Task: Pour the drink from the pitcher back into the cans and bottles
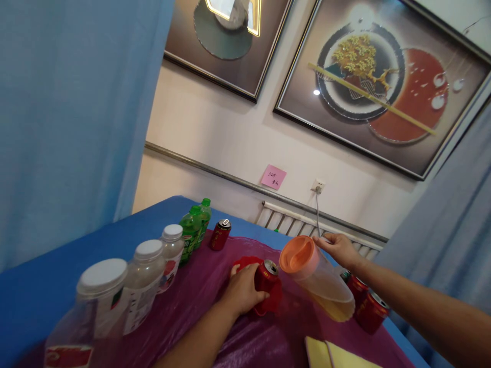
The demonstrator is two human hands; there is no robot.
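Note:
My left hand [245, 289] is wrapped round a red soda can [266, 276], its opening uppermost, at a red funnel-like piece or dish [274, 299] whose exact shape is partly hidden by the hand. To the right, my right hand [339, 249] grips a clear plastic pitcher [326, 291] near its orange lid [299, 257]. The pitcher leans with its lid toward the can, and yellowish liquid lies in its lower end. Its handle is largely hidden from view.
Clear white-capped bottles [148, 281] line the left side. Behind them stand green bottles [191, 230] and another red can [221, 235]. More red cans [372, 312] are at the right edge. A folded yellow cloth [341, 354] lies in front on the purple plastic sheet [184, 327].

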